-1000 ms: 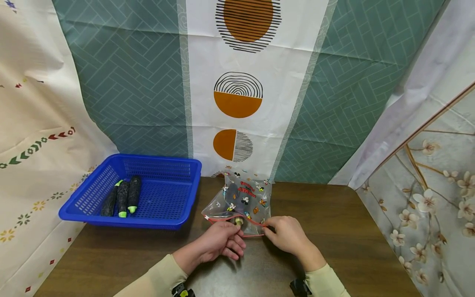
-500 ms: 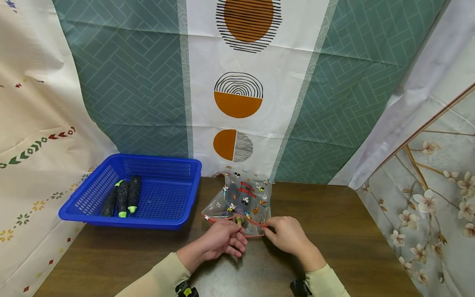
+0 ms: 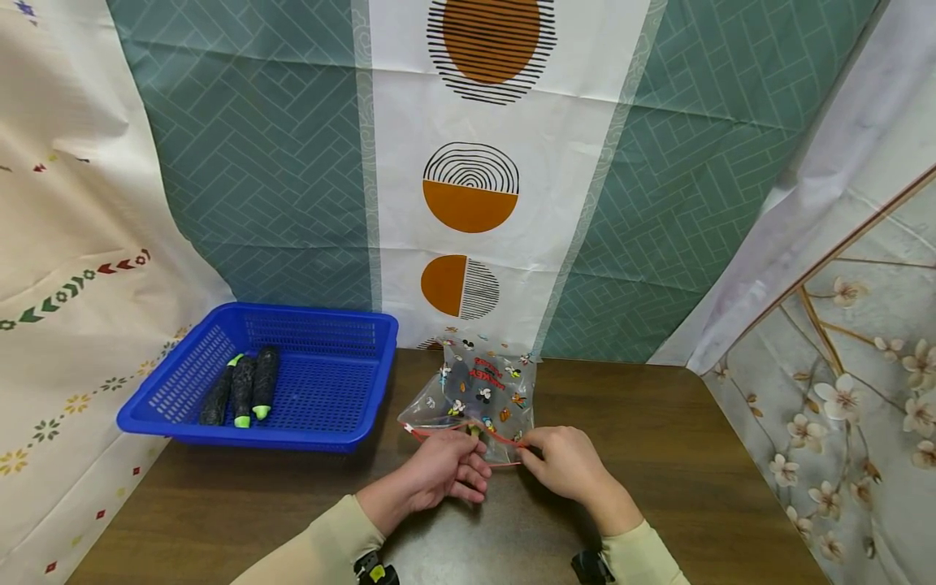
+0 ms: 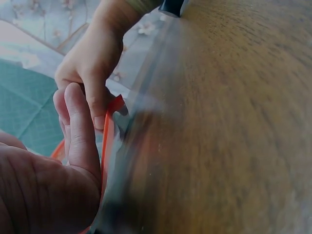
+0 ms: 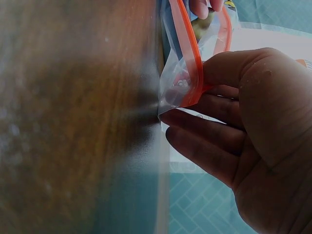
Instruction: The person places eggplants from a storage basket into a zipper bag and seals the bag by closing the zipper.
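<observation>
"Starting on the left: a blue perforated plastic basket (image 3: 314, 390) is sitting on the brown wood-grain counter (image 3: 695, 455), and three slim black vegetables with bright green ends (image 3: 241, 392) are lying in it, side by side."

"And the hands?"

"The left hand (image 3: 442, 471) is pinching the pale green stalk end (image 5: 202, 25) of another dark vegetable (image 3: 460, 380), its other fingers hanging loose."

"So where's that one lying?"

"Inside the clear plastic bag with cartoon prints (image 3: 512, 386)! The stalk is pointing back at the mouth, the dark body is stretching away ahead of the left hand's fingertips, and its long axis is leaning slightly left. That's clearly the nearer hand."

"And over on the right?"

"The right hand (image 3: 566, 463) is gripping the mouth's red strip (image 5: 191, 40) near its right corner, thumb against fingers, and the mouth is gaping between the two hands."
</observation>
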### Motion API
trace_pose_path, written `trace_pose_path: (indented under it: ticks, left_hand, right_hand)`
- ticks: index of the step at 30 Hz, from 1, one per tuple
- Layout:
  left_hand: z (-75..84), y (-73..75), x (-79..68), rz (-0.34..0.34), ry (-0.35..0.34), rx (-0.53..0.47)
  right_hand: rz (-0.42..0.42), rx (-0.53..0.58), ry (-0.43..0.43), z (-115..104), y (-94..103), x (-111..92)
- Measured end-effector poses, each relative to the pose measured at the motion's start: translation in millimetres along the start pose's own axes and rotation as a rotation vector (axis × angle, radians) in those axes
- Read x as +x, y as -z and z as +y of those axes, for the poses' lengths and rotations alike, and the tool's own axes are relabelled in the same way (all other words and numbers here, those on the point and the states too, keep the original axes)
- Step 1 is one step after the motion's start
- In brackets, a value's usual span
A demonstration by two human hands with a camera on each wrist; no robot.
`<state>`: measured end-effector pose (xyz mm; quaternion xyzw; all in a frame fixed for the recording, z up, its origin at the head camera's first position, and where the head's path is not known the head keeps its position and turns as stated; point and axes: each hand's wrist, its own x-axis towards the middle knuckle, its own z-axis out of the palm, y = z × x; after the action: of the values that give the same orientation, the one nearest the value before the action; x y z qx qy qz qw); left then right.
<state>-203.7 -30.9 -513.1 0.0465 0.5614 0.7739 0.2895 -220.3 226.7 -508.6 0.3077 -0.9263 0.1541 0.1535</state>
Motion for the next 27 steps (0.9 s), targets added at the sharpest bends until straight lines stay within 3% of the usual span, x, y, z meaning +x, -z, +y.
trace_pose_path:
  ticks: [27]
  left_hand:
    - [-3.6, 1.1, 3.1, 0.04, 0.019, 0.001]
  right_hand:
    - [0.016, -0.014, 0.009, -0.8, 0.2, -0.6]
